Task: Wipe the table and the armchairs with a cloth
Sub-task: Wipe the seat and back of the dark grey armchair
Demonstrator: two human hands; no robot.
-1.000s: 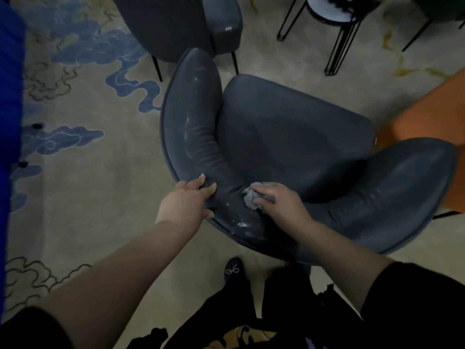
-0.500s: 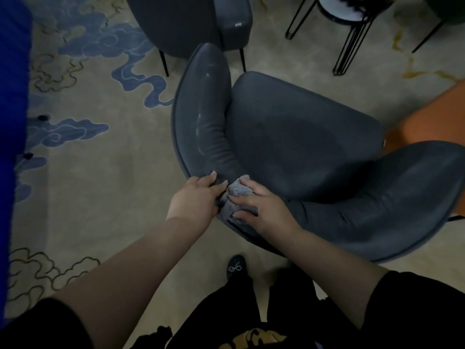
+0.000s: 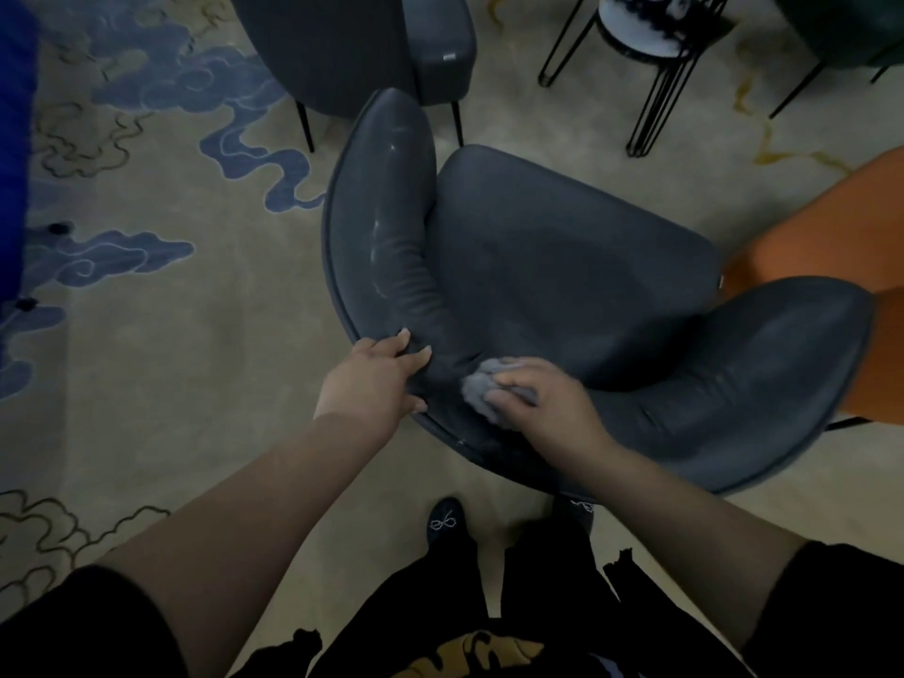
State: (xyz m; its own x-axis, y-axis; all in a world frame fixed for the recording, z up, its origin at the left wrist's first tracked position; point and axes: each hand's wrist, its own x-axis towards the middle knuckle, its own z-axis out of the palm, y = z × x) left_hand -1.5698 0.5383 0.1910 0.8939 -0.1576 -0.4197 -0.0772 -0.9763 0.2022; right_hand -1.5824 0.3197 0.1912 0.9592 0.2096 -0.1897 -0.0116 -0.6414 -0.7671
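We see a grey cloth [image 3: 482, 384] bunched on the inner back of a dark grey armchair [image 3: 562, 271], low where the curved backrest meets the seat. The right hand [image 3: 543, 401] presses down on it with fingers curled over the folds, so the cloth peeks out past the fingertips. Just to its left, the left hand [image 3: 374, 379] grips the rim of the backrest, fingers bent over the padded edge and thumb below. Pale smears streak the armchair's left wing.

The armchair stands on a beige carpet [image 3: 171, 359] patterned with blue cloud swirls. Behind it, a second dark armchair [image 3: 352, 41] stands on thin black legs. To the upper right, a small round surface [image 3: 645, 26] sits on black hairpin legs; what lies on it is too blurred to tell. An orange seat [image 3: 831, 212] touches the right side of the armchair, and a bright blue edge [image 3: 12, 139] runs down the left border. Below, we see black sleeves and a black shoe [image 3: 445, 523] on the carpet.
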